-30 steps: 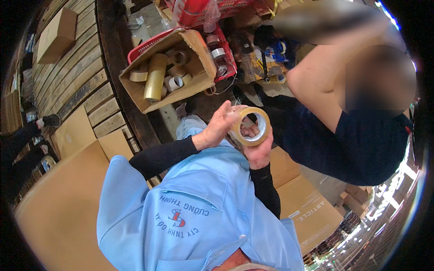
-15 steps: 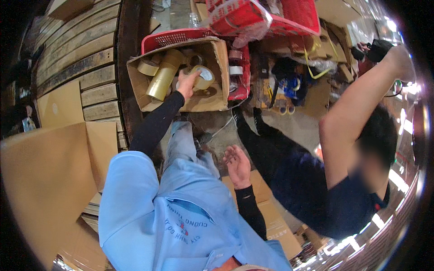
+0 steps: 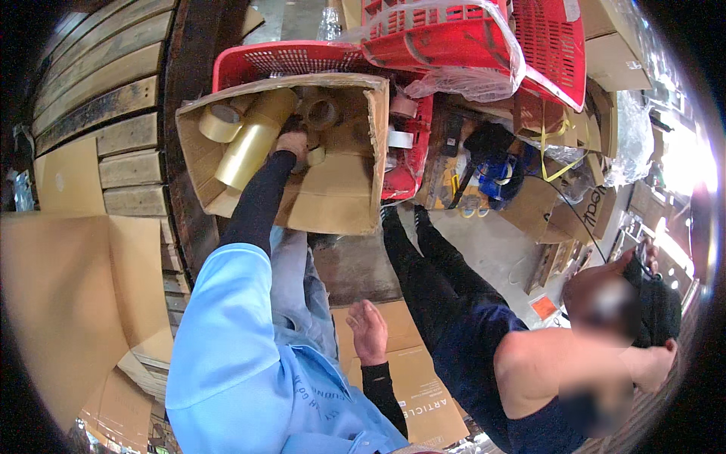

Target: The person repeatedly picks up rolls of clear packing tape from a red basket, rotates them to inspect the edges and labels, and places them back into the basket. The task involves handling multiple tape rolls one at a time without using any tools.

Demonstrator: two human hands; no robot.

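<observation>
One bare left hand (image 3: 293,141), its grip impossible to tell, reached beside a glossy golden tape cylinder (image 3: 254,147) inside a brown cardboard box (image 3: 325,209) at eleven o'clock; the right hand (image 3: 370,333) hung unclenched at six.

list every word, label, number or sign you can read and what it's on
Wording isn't copied out here, only where it stands:
Light blue shirt: dark print, partly lost in folds.
Cardboard box beyond the right hand: pale printed letters on its tan side.
Brown carton at right: black handwriting.
Tape rolls: any print is too small to read.
</observation>
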